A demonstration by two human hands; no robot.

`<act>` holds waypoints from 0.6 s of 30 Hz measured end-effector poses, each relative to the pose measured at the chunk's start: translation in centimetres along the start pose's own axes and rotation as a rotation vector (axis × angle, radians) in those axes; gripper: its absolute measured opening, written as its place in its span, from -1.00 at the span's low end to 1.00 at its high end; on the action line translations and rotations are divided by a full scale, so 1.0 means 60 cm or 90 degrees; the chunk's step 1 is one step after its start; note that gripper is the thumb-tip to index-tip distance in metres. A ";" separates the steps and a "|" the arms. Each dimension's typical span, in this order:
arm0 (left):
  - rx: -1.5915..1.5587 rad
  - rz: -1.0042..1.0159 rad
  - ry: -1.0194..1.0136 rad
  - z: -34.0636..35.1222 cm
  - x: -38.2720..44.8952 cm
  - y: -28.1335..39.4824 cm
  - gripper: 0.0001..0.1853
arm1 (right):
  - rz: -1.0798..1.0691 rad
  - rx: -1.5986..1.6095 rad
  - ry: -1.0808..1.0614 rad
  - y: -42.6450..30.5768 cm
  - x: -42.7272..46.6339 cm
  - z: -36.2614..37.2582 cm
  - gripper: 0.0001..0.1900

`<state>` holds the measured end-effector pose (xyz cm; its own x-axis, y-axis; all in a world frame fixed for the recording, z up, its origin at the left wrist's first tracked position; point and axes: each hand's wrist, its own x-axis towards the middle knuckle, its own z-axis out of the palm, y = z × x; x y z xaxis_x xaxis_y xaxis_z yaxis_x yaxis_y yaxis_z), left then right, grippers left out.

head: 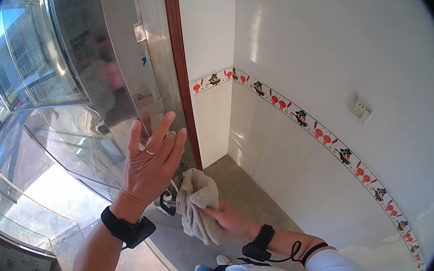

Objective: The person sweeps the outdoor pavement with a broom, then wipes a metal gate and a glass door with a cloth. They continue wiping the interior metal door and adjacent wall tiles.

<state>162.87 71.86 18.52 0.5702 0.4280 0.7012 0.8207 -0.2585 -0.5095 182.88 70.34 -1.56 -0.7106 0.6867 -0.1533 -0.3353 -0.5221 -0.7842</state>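
Note:
My right hand (pixel 227 217) grips a beige terry cloth (pixel 199 204), which hangs in folds beside the door's edge. The cloth lies against or just in front of a black door handle (pixel 166 203) and partly covers the hardware there. Higher up, my left hand (pixel 153 163) is raised in front of the shiny door panel (pixel 125 85) with its fingers spread and a ring on one finger. Its fingertips are close to the panel, where a reflection of them shows; whether they touch it I cannot tell. The left thumb is hidden.
A dark red frame strip (pixel 180 58) runs beside the door. On the right, the white wall (pixel 310 34) carries a patterned tile border (pixel 300 119) and a power socket (pixel 361 110). Glass panels (pixel 39 76) and a sunlit opening stand to the left. Grey floor (pixel 242 177) lies below.

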 end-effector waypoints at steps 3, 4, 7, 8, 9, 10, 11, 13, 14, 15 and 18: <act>0.002 0.024 -0.002 0.045 0.033 -0.011 -0.70 | -0.046 0.031 -0.012 -0.022 0.010 -0.002 -0.63; 0.011 0.032 -0.009 0.062 0.044 -0.016 -0.72 | -0.043 0.033 0.029 -0.035 0.013 -0.005 -0.62; 0.037 0.061 -0.011 0.116 0.075 -0.034 -0.82 | -0.143 0.060 -0.015 -0.092 0.015 -0.027 -0.61; 0.046 0.069 -0.010 0.136 0.085 -0.040 -0.86 | -0.120 0.057 0.022 -0.117 0.015 -0.039 -0.59; 0.047 0.078 0.003 0.157 0.096 -0.048 -0.88 | -0.127 0.060 0.021 -0.143 0.015 -0.050 -0.57; 0.049 0.087 0.017 0.177 0.106 -0.054 -0.89 | -0.148 0.055 0.005 -0.167 0.017 -0.060 -0.55; 0.054 0.095 0.029 0.198 0.117 -0.062 -0.89 | -0.141 0.074 0.048 -0.190 0.025 -0.069 -0.54; 0.049 0.095 0.023 0.238 0.137 -0.074 -0.89 | -0.184 0.092 0.106 -0.237 0.042 -0.087 -0.51; 0.051 0.099 0.022 0.256 0.145 -0.082 -0.89 | -0.188 0.104 0.166 -0.257 0.056 -0.096 -0.46; 0.057 0.101 0.007 0.274 0.154 -0.089 -0.90 | -0.223 0.117 0.176 -0.276 0.067 -0.105 -0.47; 0.028 0.127 0.068 0.326 0.185 -0.115 -0.95 | -0.314 0.123 0.279 -0.323 0.110 -0.144 -0.48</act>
<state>162.81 95.31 20.08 0.7241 0.2777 0.6313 0.6897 -0.2905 -0.6633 190.02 89.33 7.45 -0.1441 0.9873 -0.0666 -0.6892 -0.1484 -0.7092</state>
